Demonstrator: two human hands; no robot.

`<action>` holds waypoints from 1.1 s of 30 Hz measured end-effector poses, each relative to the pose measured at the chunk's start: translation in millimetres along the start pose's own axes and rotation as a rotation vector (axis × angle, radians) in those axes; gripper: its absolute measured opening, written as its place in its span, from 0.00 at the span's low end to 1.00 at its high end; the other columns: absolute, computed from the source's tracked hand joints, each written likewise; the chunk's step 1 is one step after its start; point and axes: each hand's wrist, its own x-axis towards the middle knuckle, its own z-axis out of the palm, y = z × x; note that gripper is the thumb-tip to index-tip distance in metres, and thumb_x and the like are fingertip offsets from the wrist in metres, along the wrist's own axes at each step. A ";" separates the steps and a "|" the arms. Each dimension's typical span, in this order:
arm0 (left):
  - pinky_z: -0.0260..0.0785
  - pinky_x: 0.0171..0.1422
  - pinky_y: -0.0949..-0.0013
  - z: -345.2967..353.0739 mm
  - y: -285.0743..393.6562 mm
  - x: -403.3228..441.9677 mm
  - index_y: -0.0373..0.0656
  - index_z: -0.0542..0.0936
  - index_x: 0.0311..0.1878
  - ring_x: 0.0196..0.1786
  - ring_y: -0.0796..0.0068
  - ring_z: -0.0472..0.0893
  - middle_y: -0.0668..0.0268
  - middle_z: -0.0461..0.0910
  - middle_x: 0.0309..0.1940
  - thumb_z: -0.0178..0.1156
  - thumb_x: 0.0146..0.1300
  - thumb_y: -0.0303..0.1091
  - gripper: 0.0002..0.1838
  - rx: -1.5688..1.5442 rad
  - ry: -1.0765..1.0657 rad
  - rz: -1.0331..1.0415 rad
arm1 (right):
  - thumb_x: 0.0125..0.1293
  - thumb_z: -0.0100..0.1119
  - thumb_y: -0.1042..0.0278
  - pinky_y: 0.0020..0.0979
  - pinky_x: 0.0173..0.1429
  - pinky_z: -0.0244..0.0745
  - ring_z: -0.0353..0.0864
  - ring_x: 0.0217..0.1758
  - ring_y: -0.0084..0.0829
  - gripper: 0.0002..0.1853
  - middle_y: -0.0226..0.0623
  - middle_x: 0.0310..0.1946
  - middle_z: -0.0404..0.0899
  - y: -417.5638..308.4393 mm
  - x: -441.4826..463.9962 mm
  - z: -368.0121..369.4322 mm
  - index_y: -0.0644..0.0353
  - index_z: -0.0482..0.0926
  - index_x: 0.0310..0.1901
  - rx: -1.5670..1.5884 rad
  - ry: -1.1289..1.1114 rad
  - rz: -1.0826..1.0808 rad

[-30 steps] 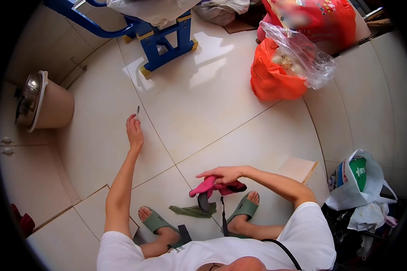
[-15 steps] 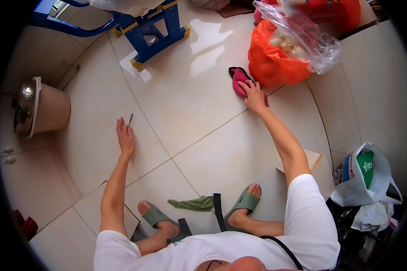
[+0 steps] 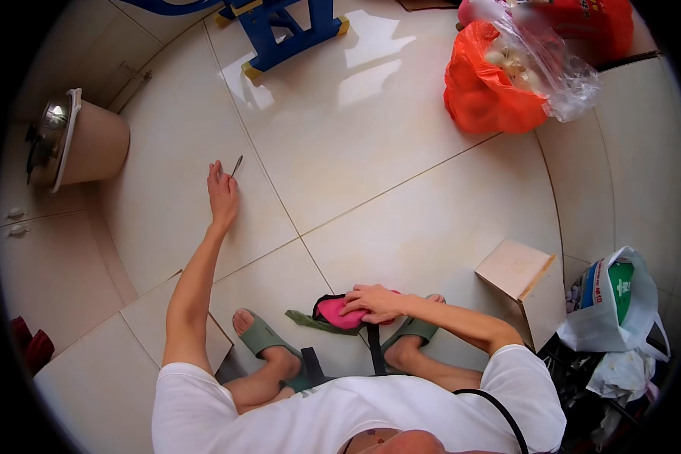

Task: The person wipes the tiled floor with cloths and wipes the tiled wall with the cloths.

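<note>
My left hand (image 3: 223, 198) is over the floor tiles on the left, its fingers partly stretched. A thin, pointed metal tool (image 3: 238, 164) sticks out from between those fingers; its exact kind is too small to tell. Close to my feet, my right hand (image 3: 377, 303) grips a pink cloth piece with black edging (image 3: 336, 312). Part of that piece is hidden under my fingers. It overlaps a green cloth (image 3: 304, 321) lying between my green slippers (image 3: 257, 338). Whether the two cloths are joined cannot be seen.
An orange plastic bag (image 3: 480, 91) with pale bulb-like items stands at the upper right. A blue stool (image 3: 287, 38) is at the top. A lidded pot (image 3: 91, 144) sits left. An open cabinet door (image 3: 541, 303) and a white bag (image 3: 609, 321) are at the right.
My right hand has drawn the pink cloth from beside the orange bag back to the green cloth near my feet. My left hand still holds the metal tool. The view has shifted slightly.
</note>
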 end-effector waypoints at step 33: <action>0.73 0.44 0.57 9.4 171.5 -255.2 0.37 0.76 0.43 0.42 0.53 0.77 0.54 0.73 0.40 0.63 0.60 0.39 0.15 -0.224 -1.039 0.443 | 0.76 0.44 0.62 0.25 0.30 0.70 0.71 0.24 0.18 0.14 0.30 0.20 0.74 -10.7 23.0 -63.6 0.61 0.75 0.37 0.875 0.576 0.672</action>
